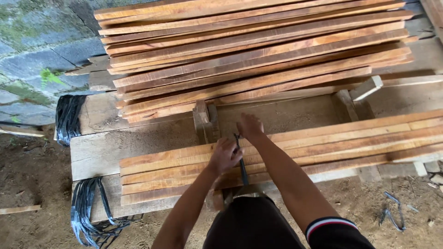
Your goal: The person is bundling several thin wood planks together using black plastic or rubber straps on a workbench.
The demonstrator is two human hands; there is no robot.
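Observation:
My left hand point(224, 156) is closed around a thin black strap point(241, 161) that runs across a near bundle of long reddish wooden slats point(323, 147). Just beyond it, my right hand point(249, 126) rests at the far edge of the same bundle, fingers bent down at the strap's upper end. The strap passes between both hands and drops toward my lap. The slats lie flat on a rough grey plank bench point(106, 147).
A larger stack of slats point(258, 50) lies across the back. A short wooden block point(206, 121) stands upright behind the near bundle. Coils of black strapping hang at the bench's left end point(67, 117) and lower left point(90, 210). Dirt ground surrounds the bench; a stone wall point(41, 50) is at left.

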